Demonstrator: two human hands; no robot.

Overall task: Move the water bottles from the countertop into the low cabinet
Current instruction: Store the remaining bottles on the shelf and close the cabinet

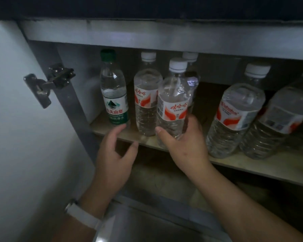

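Two hands sit at the shelf's (252,165) front edge. Your left hand (112,154) is slack and empty, just off the green-label bottle (114,95). Your right hand (184,147) wraps the base of a slightly tilted red-label bottle (173,105). Looks like the placing step. Next: stand it upright, let go. Deeper in the cabinet (147,32) are two rear bottles (146,95), plus two right-end bottles (238,116).

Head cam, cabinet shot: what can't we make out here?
Head view only.
Label of back bottle: hidden behind held bottle.
Base of held bottle: covered by right hand; whether it rests on the shelf is unclear.
Cap of far-right bottle: cut by right frame edge.
Whether left hand touches green-cap bottle: too dim.
The countertop: out of frame.
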